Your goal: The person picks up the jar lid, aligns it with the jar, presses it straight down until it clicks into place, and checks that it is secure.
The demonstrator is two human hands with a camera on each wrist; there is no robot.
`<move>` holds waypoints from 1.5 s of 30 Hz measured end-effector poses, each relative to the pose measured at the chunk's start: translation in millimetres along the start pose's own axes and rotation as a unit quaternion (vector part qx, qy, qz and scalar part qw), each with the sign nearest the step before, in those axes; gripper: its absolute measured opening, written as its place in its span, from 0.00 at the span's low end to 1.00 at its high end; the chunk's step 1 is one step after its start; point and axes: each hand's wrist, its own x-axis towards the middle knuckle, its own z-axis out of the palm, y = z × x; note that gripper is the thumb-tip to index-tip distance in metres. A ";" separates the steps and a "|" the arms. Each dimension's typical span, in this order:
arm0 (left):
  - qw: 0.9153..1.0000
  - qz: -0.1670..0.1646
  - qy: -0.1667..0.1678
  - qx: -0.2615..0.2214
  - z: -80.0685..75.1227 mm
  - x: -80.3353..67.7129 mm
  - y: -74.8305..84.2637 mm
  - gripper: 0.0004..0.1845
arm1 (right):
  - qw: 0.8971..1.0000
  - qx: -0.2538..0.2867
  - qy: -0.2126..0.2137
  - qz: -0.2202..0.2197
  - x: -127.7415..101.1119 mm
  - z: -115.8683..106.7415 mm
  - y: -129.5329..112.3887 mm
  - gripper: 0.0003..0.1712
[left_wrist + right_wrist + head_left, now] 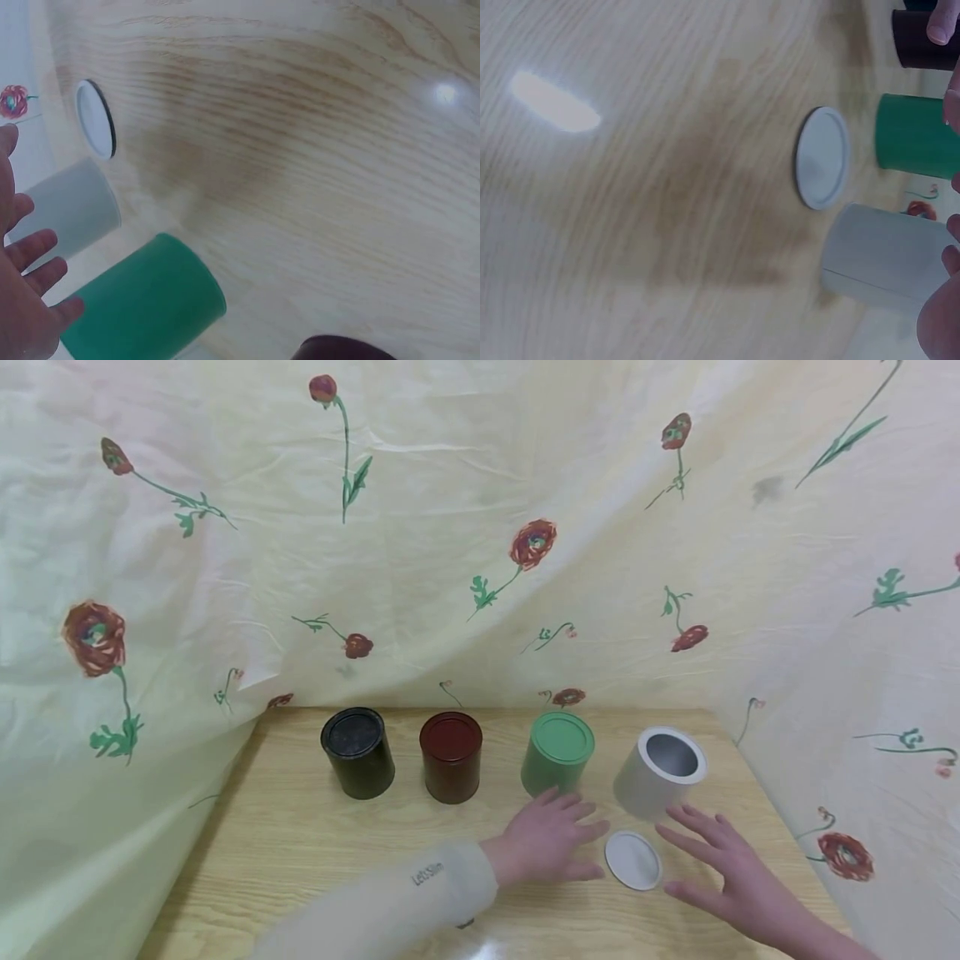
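A white can (637, 787) stands on the table with its top uncovered and its inside dark. Its round white lid (633, 861) lies flat on the wood in front of it, also visible as a lid (823, 159) in the right wrist view. Left of the lid, my left hand (551, 839) hovers with fingers spread, in front of the green can (561, 747). My right hand (720, 872) is to the lid's right, fingers extended and thumb apart. Neither hand holds anything, and the lid sits between them.
A dark red can (452, 760) and a black can (360, 756), both lidded, stand further left in the same row. Flowered cloth (450, 568) hangs behind and along both sides of the light wooden table (300, 835).
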 end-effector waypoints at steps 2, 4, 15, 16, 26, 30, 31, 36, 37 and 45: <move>1.000 -0.002 0.000 0.001 4.4 1.4 2.3 0.36 | 1.000 -0.002 -0.003 0.001 -3.7 3.4 2.1 0.45; 1.000 -0.002 0.004 0.004 9.2 3.4 4.2 0.36 | 1.000 -0.005 -0.005 0.004 -7.1 7.0 4.2 0.45; 1.000 -0.018 0.009 0.009 26.3 14.8 13.1 0.35 | 1.000 -0.010 -0.007 0.001 -18.8 23.7 22.0 0.45; 1.000 -0.020 0.008 0.010 28.3 15.9 13.8 0.35 | 1.000 -0.010 -0.006 -0.002 -19.4 24.9 23.8 0.45; 0.999 -0.037 -0.010 0.007 47.2 24.9 19.2 0.38 | 0.999 -0.031 -0.005 -0.010 -28.0 38.0 42.1 0.44; 0.999 -0.044 -0.014 0.007 54.7 29.0 21.5 0.40 | 0.999 -0.035 -0.011 0.004 -32.0 42.1 47.6 0.46; 0.999 -0.046 -0.016 0.007 56.0 29.8 22.0 0.41 | 0.999 -0.037 -0.013 0.008 -32.9 42.8 49.0 0.46; 0.998 -0.056 -0.017 -0.001 58.6 30.8 24.5 0.41 | 0.998 -0.045 -0.018 0.028 -38.2 47.3 54.1 0.47; 0.998 -0.059 -0.016 -0.005 58.5 30.8 24.8 0.41 | 0.998 -0.046 -0.018 0.029 -39.3 48.5 54.9 0.47; 0.996 -0.076 -0.020 -0.029 69.0 36.4 26.7 0.42 | 0.997 -0.048 -0.026 0.052 -43.9 56.4 58.5 0.47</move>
